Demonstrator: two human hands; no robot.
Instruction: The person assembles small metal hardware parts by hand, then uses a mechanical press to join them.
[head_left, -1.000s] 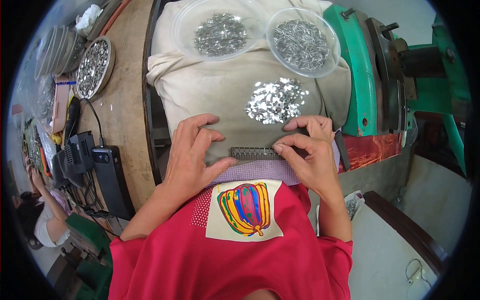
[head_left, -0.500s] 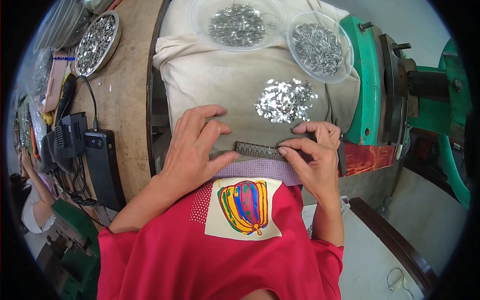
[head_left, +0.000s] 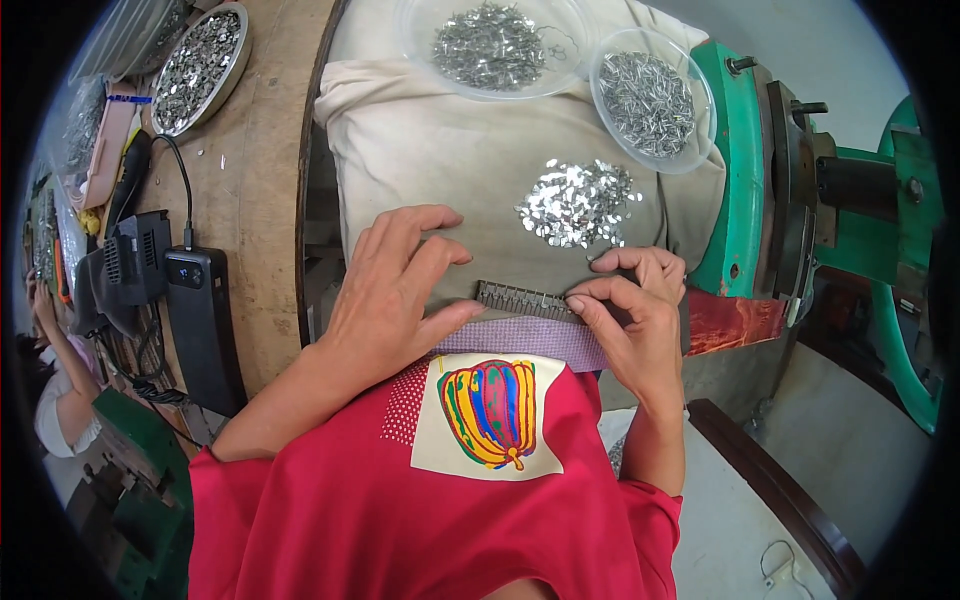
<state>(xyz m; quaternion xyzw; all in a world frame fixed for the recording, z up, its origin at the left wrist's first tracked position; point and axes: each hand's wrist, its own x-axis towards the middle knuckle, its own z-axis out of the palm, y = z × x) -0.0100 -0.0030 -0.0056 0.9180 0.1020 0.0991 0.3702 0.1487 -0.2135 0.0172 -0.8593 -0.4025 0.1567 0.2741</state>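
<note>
A dark, narrow slotted metal bar (head_left: 522, 299) lies crosswise on the cloth in front of me, with small bright metal bits along its top. My left hand (head_left: 393, 280) rests at its left with fingers spread, the thumb tip by the bar's left end and nothing held. At the right end, the thumb and forefinger of my right hand (head_left: 640, 305) close together on the bar; whether a small piece is between them is hidden. Beyond the hands lies a loose heap of shiny flat metal pieces (head_left: 577, 203).
Two clear plastic bowls, one of thin metal pieces (head_left: 490, 48) and one of short pins (head_left: 648, 103), stand behind the heap. A green machine (head_left: 735, 170) flanks the right. Leftward, a wooden bench (head_left: 262, 180) carries a metal bowl (head_left: 243, 62) and a black power bank (head_left: 205, 330). Another person's arm (head_left: 65, 355) shows far left.
The view has shifted slightly. My right thumb and forefinger stay at the bar's right end, and my left hand keeps nearly the same pose.
</note>
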